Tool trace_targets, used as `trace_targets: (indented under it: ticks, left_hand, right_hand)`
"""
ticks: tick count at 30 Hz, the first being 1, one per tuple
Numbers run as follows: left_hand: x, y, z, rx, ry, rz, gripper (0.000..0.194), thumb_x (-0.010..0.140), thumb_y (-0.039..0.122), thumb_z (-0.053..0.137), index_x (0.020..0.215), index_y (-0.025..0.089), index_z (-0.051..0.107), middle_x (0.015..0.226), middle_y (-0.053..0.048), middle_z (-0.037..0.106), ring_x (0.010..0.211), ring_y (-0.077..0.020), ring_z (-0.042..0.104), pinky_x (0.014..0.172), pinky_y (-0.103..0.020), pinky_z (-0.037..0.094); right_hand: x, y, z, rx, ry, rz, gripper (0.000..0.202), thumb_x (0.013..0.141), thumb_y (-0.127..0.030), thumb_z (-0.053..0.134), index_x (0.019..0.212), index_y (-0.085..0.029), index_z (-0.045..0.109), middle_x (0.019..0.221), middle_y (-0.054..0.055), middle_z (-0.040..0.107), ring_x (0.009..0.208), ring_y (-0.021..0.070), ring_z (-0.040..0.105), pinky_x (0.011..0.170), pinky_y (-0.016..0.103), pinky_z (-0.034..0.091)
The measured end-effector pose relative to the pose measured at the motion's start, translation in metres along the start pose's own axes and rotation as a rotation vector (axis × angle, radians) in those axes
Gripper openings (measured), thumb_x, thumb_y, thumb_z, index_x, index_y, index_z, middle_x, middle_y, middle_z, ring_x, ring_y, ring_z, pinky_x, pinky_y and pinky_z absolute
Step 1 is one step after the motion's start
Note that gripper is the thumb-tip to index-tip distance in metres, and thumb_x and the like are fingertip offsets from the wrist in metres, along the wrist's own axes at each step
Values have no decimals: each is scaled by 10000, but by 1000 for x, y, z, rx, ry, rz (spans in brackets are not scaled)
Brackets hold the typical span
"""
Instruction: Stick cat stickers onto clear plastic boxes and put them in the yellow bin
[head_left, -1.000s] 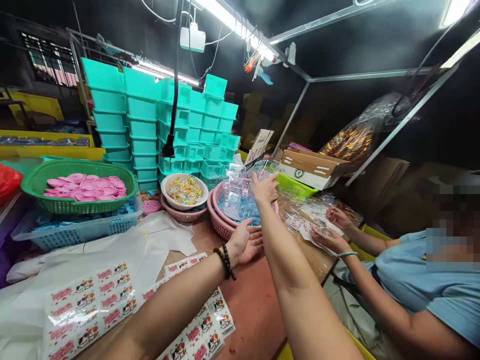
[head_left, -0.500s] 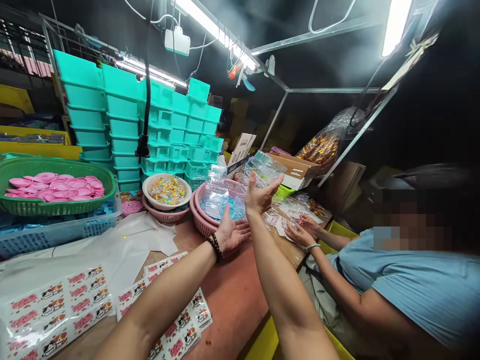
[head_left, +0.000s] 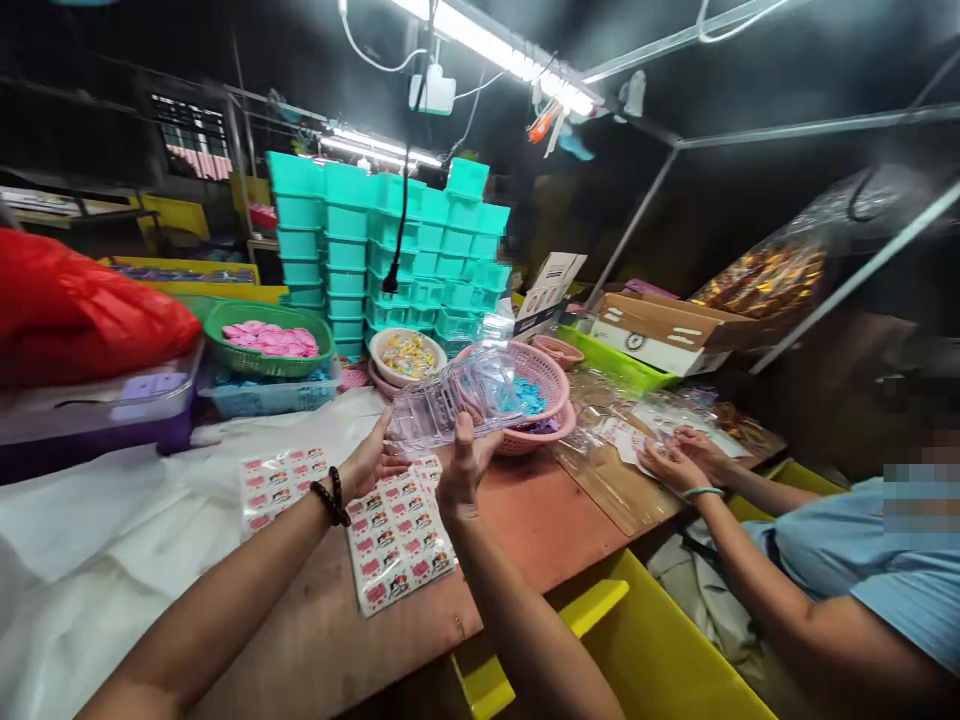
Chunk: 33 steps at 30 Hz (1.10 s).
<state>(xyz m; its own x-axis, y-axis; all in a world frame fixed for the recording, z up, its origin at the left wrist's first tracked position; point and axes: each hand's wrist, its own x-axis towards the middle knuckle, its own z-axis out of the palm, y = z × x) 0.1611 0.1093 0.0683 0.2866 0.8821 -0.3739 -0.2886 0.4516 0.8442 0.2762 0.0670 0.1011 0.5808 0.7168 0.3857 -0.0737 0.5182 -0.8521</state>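
Between my two hands is a stack of clear plastic blister trays, held tilted above the table. My left hand, with dark beads on its wrist, supports the trays' left end. Near their lower right side is my right hand, thumb up and fingers bent behind the plastic. Below the hands lie sheets of cat stickers. Just behind the trays, a pink basket holds blue pieces. How many trays there are I cannot tell.
A white bowl of small colourful packets and a green basket of pink pieces stand behind. Stacked turquoise bins rise at the back. At right a co-worker's hands handle printed cards. A yellow bin sits below the table's edge.
My hands have carried the clear trays leftward, from over the pink basket to above the sticker sheets. The view has swung left, bringing a red bag into sight.
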Motion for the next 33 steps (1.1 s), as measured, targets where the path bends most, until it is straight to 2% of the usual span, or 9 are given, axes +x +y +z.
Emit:
trace_targets:
  ticks: [3, 5, 9, 12, 16, 23, 26, 28, 33]
  left_hand:
    - [-23, 9, -60, 155, 169, 51, 614, 943, 681, 345, 1122, 155, 606, 931, -100, 707, 746, -175, 687, 658, -267, 573]
    - [-34, 19, -93, 293, 243, 56, 528, 966, 604, 415, 1191, 163, 598, 1039, -98, 696, 854, -192, 686, 732, -320, 582]
    - [-42, 32, -131, 638, 320, -5, 360, 952, 351, 602, 1255, 158, 577, 1241, -106, 615, 1042, -235, 642, 873, -445, 561]
    - [-36, 29, -140, 893, 303, -61, 358, 948, 336, 609, 1259, 161, 576, 1259, -106, 606, 1065, -243, 635, 887, -453, 558]
    - [-24, 24, -139, 1179, 208, -61, 357, 946, 344, 610, 1249, 157, 583, 1251, -100, 611, 1063, -250, 636, 884, -451, 558]
    - [-9, 24, -133, 1456, 32, -8, 347, 946, 352, 608, 1233, 157, 596, 1246, -92, 616, 1063, -256, 636, 887, -447, 558]
    - [-14, 25, -141, 1479, 61, 26, 344, 948, 350, 606, 1234, 159, 595, 1247, -93, 615, 1061, -253, 636, 886, -446, 558]
    - [-23, 27, -154, 1492, 158, 54, 351, 947, 348, 608, 1241, 157, 590, 1250, -95, 613, 1064, -254, 635, 887, -449, 558]
    - [-50, 25, -191, 1534, 447, 35, 360, 949, 336, 608, 1262, 163, 574, 1266, -109, 603, 1072, -243, 632, 893, -456, 555]
  right_hand:
    - [-56, 2, 14, 194, -87, 350, 621, 672, -470, 752, 1182, -224, 498, 1226, 76, 621, 1140, 224, 577, 996, 406, 431]
    - [-91, 5, 18, 279, -91, 636, 581, 589, -402, 832, 1079, -238, 567, 1163, 42, 658, 1116, 222, 593, 955, 388, 447]
    - [-151, 17, 20, 443, 55, 1097, 464, 572, -371, 857, 960, -250, 633, 1003, 2, 683, 1007, 205, 643, 821, 329, 488]
    - [-183, 26, 24, 519, 156, 1181, 357, 665, -444, 801, 888, -226, 627, 931, 11, 664, 928, 179, 668, 739, 279, 510]
    - [-213, 30, 36, 633, 258, 1221, 298, 802, -495, 692, 875, -220, 604, 1083, 32, 666, 958, 145, 682, 718, 234, 533]
    - [-246, 31, 51, 796, 261, 1301, 381, 895, -609, 539, 969, -235, 546, 1320, 37, 612, 973, 168, 708, 738, 289, 577]
    - [-257, 28, 47, 815, 163, 1366, 451, 893, -644, 518, 1034, -217, 548, 1256, 55, 649, 941, 178, 715, 728, 303, 582]
    - [-266, 25, 40, 822, 25, 1396, 498, 839, -650, 599, 1051, -201, 555, 1176, 70, 685, 941, 197, 718, 745, 319, 582]
    - [-288, 11, 10, 696, -401, 1379, 508, 681, -408, 842, 1061, -164, 610, 1015, 64, 737, 795, 181, 722, 677, 277, 552]
